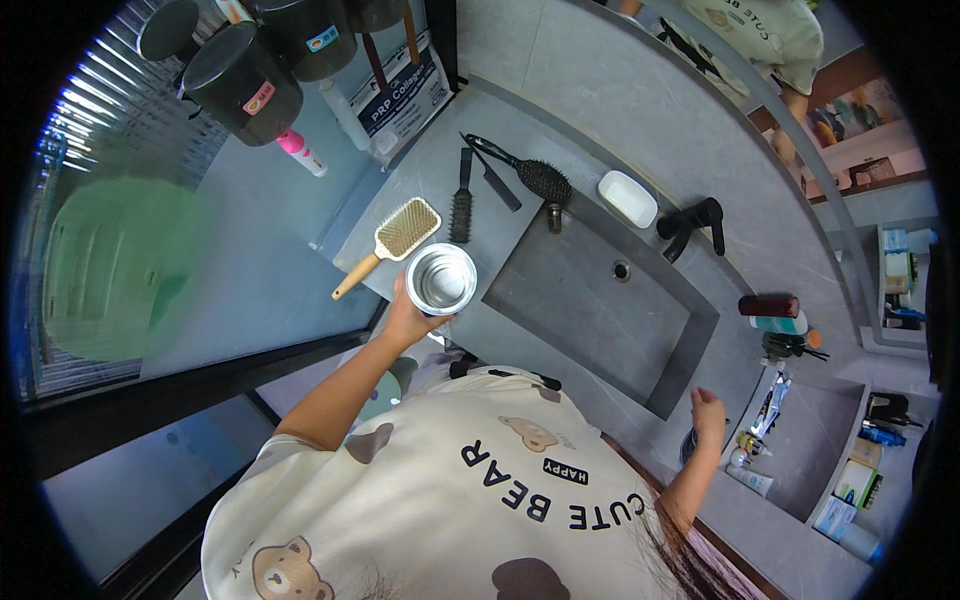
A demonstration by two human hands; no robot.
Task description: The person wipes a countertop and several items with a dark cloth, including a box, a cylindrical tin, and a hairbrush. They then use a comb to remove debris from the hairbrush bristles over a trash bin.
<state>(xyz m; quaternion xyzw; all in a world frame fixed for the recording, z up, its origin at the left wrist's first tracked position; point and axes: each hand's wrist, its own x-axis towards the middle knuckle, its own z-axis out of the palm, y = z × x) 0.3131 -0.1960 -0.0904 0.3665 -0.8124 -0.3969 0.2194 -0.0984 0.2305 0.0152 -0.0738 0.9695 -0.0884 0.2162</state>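
Note:
My left hand [409,319] holds a round metal container [441,279], its open top facing up, over the grey counter left of the sink [600,300]. Just beyond it lie a wooden-handled paddle brush [405,229], a black styling brush [461,206], a black comb [499,186] and a black oval hairbrush [544,180]. My right hand [707,412] is beside the sink's right corner, its fingers curled, above a dark round object [688,446] that it partly hides. Whether the hand touches that object cannot be told.
Behind the sink are a white soap dish [628,199] and a black faucet [690,225]. Bottles [769,305] and tubes stand or lie at right, near an open shelf compartment [806,435]. Dark hanging cups [244,82] and a glass panel [247,225] are at left.

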